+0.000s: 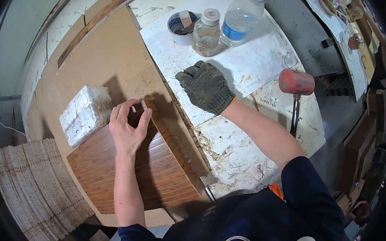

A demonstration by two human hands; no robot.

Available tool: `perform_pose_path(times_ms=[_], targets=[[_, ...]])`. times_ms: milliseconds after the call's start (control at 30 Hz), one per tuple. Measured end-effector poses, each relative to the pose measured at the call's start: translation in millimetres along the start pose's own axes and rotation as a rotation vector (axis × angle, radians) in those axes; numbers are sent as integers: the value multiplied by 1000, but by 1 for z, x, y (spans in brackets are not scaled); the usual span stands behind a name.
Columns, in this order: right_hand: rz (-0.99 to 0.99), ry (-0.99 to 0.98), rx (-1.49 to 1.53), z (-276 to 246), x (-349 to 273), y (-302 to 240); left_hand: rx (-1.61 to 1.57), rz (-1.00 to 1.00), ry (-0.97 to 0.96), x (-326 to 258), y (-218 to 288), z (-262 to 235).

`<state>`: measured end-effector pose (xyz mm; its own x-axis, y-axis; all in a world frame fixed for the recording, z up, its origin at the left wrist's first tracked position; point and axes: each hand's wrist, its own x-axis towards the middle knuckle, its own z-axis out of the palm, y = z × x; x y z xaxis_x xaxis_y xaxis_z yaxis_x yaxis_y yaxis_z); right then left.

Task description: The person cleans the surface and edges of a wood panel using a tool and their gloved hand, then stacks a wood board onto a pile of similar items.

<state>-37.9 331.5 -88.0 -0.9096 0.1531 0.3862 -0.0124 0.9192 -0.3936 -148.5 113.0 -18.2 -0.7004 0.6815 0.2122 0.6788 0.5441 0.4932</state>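
My bare left hand (pixel 128 128) is at the far right corner of a brown wooden slatted panel (pixel 101 168). Its fingers and thumb curve round the corner and grip it. Just beyond that hand, a block wrapped in whitish film or tape (pixel 86 113) stands on the panel's far left side. My right hand (pixel 207 87) wears a dark knit work glove and is over the white sheet (pixel 164 45). Its fingers curl inward, hiding whatever may be in them. To its right lies a red-headed mallet (pixel 296 83) with a dark handle.
Past my right hand stand a small tub (pixel 182 36) with dark contents, a cloudy lidded bottle (pixel 206 35) and a larger clear bottle (pixel 243 19). A wood strip (pixel 90 31) lies on brown board (pixel 119 53). Woven slatted material (pixel 39 187) hangs at the left. Debris dots the bench.
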Motion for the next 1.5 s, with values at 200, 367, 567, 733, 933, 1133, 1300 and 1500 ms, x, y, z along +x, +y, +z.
perform_pose_path(times_ms=[200,367,567,733,933,1133,1300,1500], targets=[[58,-77,58,-8,0,-1,188,-76,21,18,12,15],[50,0,92,-2,-2,1,155,-369,49,41,16,18],[44,19,87,-5,-1,0,-44,-615,113,59,-10,-5],[57,-4,85,-1,-2,3,59,-398,-178,42,31,-10],[34,16,34,-1,0,2,248,-357,-150,40,32,4],[35,33,26,0,-1,1,147,-508,15,58,15,0],[24,45,37,1,-1,3,68,-380,-24,43,-10,-17],[23,70,63,-1,0,0,-141,-302,-325,21,-3,-26]])
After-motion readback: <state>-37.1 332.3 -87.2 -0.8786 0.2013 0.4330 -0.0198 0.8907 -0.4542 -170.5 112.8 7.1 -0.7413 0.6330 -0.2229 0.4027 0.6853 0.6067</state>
